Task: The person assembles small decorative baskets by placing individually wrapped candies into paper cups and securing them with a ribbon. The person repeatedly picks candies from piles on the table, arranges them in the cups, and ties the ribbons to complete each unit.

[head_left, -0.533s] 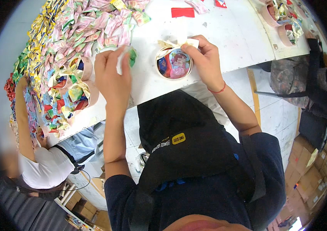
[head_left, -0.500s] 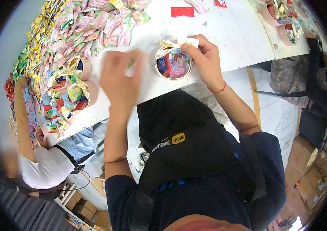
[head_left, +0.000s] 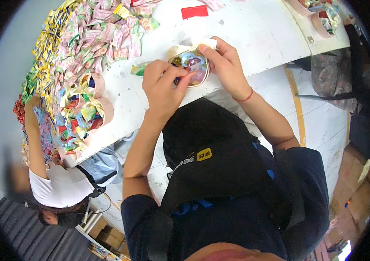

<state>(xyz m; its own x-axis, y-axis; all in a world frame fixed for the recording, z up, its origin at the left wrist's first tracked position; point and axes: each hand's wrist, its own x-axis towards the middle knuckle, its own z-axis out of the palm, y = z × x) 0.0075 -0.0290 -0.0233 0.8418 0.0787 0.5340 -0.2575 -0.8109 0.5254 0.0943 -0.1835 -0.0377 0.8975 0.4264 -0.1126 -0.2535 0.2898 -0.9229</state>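
Note:
A round pale box [head_left: 205, 77] with colourful wrapped packets [head_left: 195, 65] inside stands at the table's front edge. A cream ribbon bow [head_left: 185, 48] sits at its far rim. My right hand [head_left: 228, 65] grips the box's right side, its thumb over the rim by the ribbon. From the left, my left hand [head_left: 163, 85] reaches into the opening. Its thumb and forefinger come together against the packets; whatever is between them is hidden. Beside its knuckles lies a green packet [head_left: 138, 69], partly covered by the hand.
Heaped pink packets [head_left: 102, 30] and yellow packets [head_left: 50, 48] cover the white table's [head_left: 246, 39] left side. Filled round boxes [head_left: 106, 111] stand left, others [head_left: 321, 25] far right. A red packet [head_left: 195, 11] lies beyond my hands. A co-worker [head_left: 58, 187] reaches into the heap.
My left hand has moved right, from the bare table beside the box into its opening. My right hand stays on the box. The view has shifted a little.

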